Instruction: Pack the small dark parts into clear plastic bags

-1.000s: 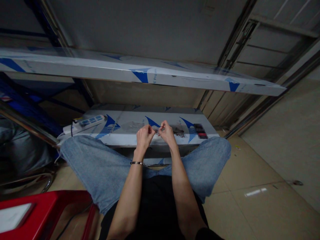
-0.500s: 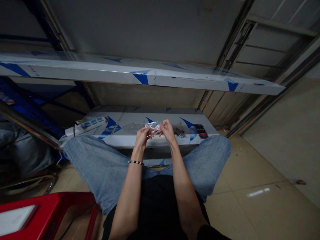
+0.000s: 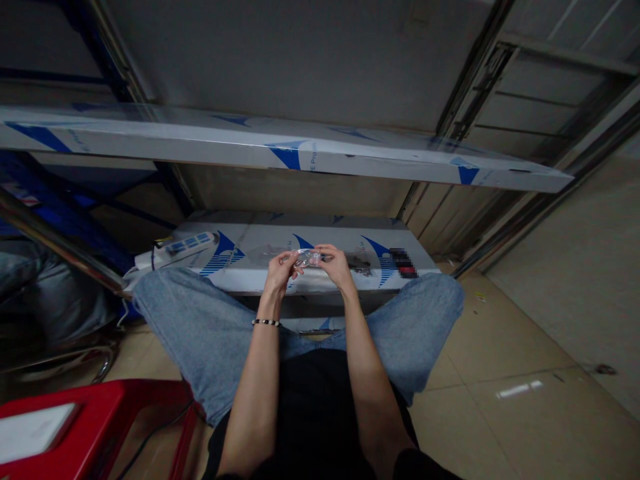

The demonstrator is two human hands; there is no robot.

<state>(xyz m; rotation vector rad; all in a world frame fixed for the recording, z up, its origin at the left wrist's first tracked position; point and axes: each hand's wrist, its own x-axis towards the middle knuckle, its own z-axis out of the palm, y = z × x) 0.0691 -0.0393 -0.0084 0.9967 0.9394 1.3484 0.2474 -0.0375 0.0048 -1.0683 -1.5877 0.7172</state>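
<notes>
Between my two hands, just above the low shelf (image 3: 260,230), is a small clear plastic bag (image 3: 309,257). My left hand (image 3: 283,270) pinches its left end, and my right hand (image 3: 333,263) grips the right end. The bag looks stretched between them; what it contains, if anything, is too small to tell. Behind my right hand some small dark pieces (image 3: 361,265) lie on the shelf, too blurred to name. A beaded bracelet (image 3: 266,323) circles my left wrist.
A white power strip (image 3: 190,244) lies at the shelf's left end, a blurred-out dark and red object (image 3: 403,263) at its right. An upper shelf (image 3: 340,157) crosses ahead. A red plastic stool (image 3: 107,407) with a white slab (image 3: 35,430) stands at lower left.
My hands have moved slightly apart, drawing the bag out flatter. My right hand has come down a little, and its fingers now point left along the bag.
</notes>
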